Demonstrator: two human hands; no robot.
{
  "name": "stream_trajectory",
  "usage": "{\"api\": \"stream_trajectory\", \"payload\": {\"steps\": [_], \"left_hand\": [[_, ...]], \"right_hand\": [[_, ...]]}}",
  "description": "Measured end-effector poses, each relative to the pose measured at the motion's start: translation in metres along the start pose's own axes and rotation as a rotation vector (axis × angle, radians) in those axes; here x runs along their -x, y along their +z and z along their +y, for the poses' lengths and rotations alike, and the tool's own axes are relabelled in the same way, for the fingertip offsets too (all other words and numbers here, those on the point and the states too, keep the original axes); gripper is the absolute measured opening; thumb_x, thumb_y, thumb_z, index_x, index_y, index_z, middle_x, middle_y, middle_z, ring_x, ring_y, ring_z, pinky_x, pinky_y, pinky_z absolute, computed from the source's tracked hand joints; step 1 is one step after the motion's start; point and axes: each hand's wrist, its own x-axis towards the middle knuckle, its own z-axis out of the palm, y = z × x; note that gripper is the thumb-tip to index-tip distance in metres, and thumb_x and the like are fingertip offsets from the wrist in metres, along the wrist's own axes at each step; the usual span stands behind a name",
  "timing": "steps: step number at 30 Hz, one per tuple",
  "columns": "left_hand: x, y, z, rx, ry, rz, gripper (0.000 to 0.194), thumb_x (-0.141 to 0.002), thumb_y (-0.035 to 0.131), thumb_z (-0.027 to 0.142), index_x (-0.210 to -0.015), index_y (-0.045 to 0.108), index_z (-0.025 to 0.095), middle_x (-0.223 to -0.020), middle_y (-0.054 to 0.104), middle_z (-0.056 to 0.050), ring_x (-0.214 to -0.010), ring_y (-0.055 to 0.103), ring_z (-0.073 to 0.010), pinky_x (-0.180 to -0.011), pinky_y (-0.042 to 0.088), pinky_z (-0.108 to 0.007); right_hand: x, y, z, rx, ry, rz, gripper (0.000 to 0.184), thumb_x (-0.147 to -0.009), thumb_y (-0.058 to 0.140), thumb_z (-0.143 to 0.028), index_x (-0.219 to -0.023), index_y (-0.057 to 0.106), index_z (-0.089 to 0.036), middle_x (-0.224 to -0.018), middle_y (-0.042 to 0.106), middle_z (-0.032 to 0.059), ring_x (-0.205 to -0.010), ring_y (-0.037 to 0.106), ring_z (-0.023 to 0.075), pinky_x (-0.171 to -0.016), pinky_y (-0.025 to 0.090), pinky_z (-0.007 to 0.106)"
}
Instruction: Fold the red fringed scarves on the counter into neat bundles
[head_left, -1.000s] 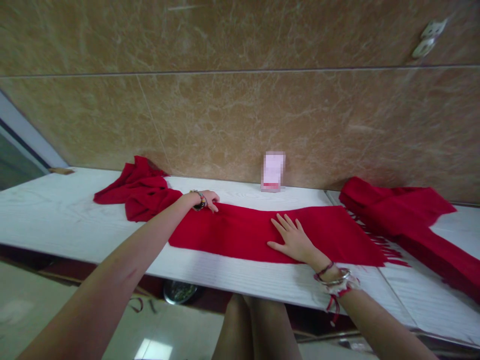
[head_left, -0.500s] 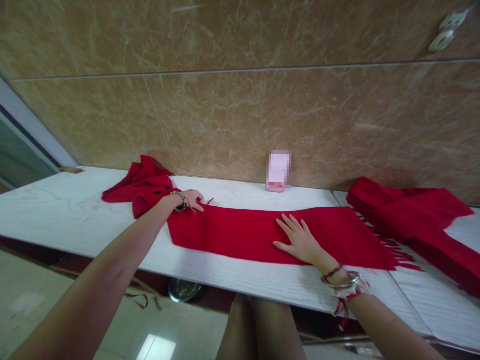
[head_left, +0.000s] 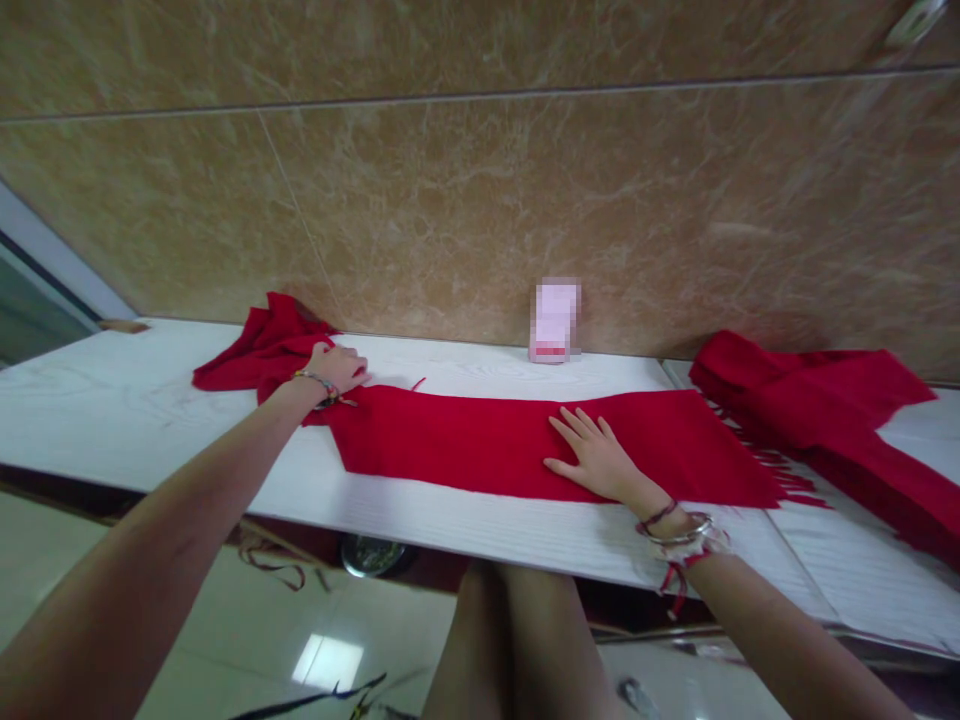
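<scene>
A long red scarf (head_left: 465, 440) lies across the white counter, its middle spread flat and its fringed end to the right. My right hand (head_left: 592, 455) rests on the flat part with fingers spread, open and pressing on the cloth. At the scarf's left, the cloth is bunched in a heap (head_left: 255, 355). My left hand (head_left: 341, 368) is at the right side of this heap, fingers curled round cloth; its fingertips are partly hidden. A loose red thread sticks out from the scarf's back edge.
Another red fringed cloth (head_left: 795, 400) lies folded over at the right of the white counter (head_left: 112, 400). A pink-white blurred object (head_left: 555, 318) leans against the marbled wall (head_left: 450, 220). Below the front edge, a round metal bowl (head_left: 371, 555) is partly visible.
My left hand has moved left along the scarf's back edge onto the bunched cloth. The right hand stays in place on the scarf. The camera view has tilted slightly downward.
</scene>
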Motion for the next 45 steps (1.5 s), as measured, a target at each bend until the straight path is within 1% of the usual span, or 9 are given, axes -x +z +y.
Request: {"api": "stream_trajectory", "payload": {"steps": [4, 9, 13, 18, 23, 27, 34, 38, 45], "left_hand": [[0.017, -0.003, 0.052, 0.123, 0.226, 0.105, 0.044, -0.081, 0.034, 0.048, -0.114, 0.051, 0.024, -0.125, 0.047, -0.007, -0.114, 0.039, -0.0229, -0.093, 0.025, -0.039], [0.047, 0.013, 0.116, 0.266, 0.482, -0.197, 0.067, -0.076, 0.039, 0.058, -0.134, 0.02, 0.033, -0.145, 0.009, -0.005, -0.129, 0.006, -0.0334, -0.096, 0.011, -0.057], [0.058, 0.018, 0.122, 0.274, 0.504, -0.273, 0.074, -0.074, 0.044, 0.058, -0.135, 0.01, 0.035, -0.145, -0.004, -0.006, -0.128, -0.003, -0.0363, -0.092, 0.008, -0.064], [0.06, 0.01, 0.114, 0.236, 0.574, -0.278, 0.07, -0.07, 0.05, 0.057, -0.132, 0.022, 0.039, -0.144, -0.01, -0.003, -0.127, -0.008, -0.0391, -0.091, 0.006, -0.066], [0.064, 0.009, 0.122, 0.261, 0.743, -0.168, 0.056, -0.08, 0.043, 0.045, -0.132, 0.027, 0.032, -0.144, 0.013, -0.003, -0.13, 0.003, -0.0273, -0.101, 0.005, -0.052], [0.065, 0.015, 0.132, 0.278, 0.774, -0.118, 0.043, -0.088, 0.031, 0.029, -0.131, 0.03, 0.026, -0.14, 0.028, -0.003, -0.129, 0.018, -0.0169, -0.103, 0.014, -0.041], [0.073, 0.013, 0.134, 0.245, 0.882, 0.068, 0.048, -0.08, 0.048, 0.04, -0.124, 0.042, 0.022, -0.132, 0.039, -0.009, -0.121, 0.031, -0.0256, -0.098, 0.025, -0.044], [0.082, 0.006, 0.139, 0.222, 0.943, 0.173, 0.039, -0.078, 0.051, 0.038, -0.11, 0.054, 0.017, -0.109, 0.055, -0.01, -0.097, 0.052, -0.0211, -0.083, 0.041, -0.033], [0.084, 0.006, 0.144, 0.14, 0.977, 0.307, 0.023, -0.081, 0.045, 0.024, -0.1, 0.057, 0.018, -0.095, 0.059, -0.005, -0.076, 0.056, -0.0148, -0.066, 0.044, -0.026]], "right_hand": [[0.0, 0.002, 0.002, -0.013, -0.008, 0.034, 0.066, -0.077, 0.038, -0.057, -0.129, 0.038, -0.017, -0.137, 0.032, 0.0119, -0.126, 0.023, 0.031, -0.098, 0.02, 0.053], [0.005, -0.009, -0.002, -0.067, -0.255, 0.082, 0.047, -0.081, 0.041, -0.041, -0.123, 0.047, -0.019, -0.135, 0.036, 0.0089, -0.128, 0.02, 0.0263, -0.102, 0.013, 0.052], [0.008, -0.017, -0.012, -0.197, -0.495, -0.062, 0.038, -0.086, 0.034, -0.028, -0.122, 0.047, -0.023, -0.136, 0.035, 0.0048, -0.128, 0.023, 0.0186, -0.104, 0.016, 0.045], [0.008, -0.023, -0.014, -0.268, -0.483, -0.211, 0.034, -0.085, 0.041, -0.035, -0.118, 0.051, -0.03, -0.137, 0.033, 0.0037, -0.129, 0.019, 0.0232, -0.102, 0.011, 0.052], [0.009, -0.031, -0.019, -0.304, -0.435, -0.285, 0.03, -0.082, 0.047, -0.037, -0.111, 0.055, -0.033, -0.139, 0.03, 0.004, -0.129, 0.012, 0.0294, -0.097, 0.008, 0.061], [0.011, -0.028, -0.029, -0.252, -0.454, -0.146, 0.026, -0.081, 0.051, -0.032, -0.104, 0.061, -0.028, -0.129, 0.045, 0.0067, -0.126, 0.023, 0.031, -0.094, 0.01, 0.065], [0.012, -0.015, -0.043, -0.072, -0.695, 0.14, 0.019, -0.083, 0.046, -0.018, -0.086, 0.065, -0.014, -0.091, 0.066, 0.0098, -0.091, 0.058, 0.0187, -0.088, 0.038, 0.04], [0.013, -0.016, -0.045, -0.036, -0.709, 0.169, 0.022, -0.085, 0.041, -0.013, -0.088, 0.063, -0.013, -0.088, 0.065, 0.0106, -0.082, 0.059, 0.0161, -0.078, 0.044, 0.033], [0.019, -0.021, -0.042, -0.07, -0.616, 0.17, 0.033, -0.083, 0.038, -0.005, -0.112, 0.052, -0.012, -0.1, 0.062, 0.0102, -0.088, 0.058, 0.0158, -0.076, 0.046, 0.028]]}}
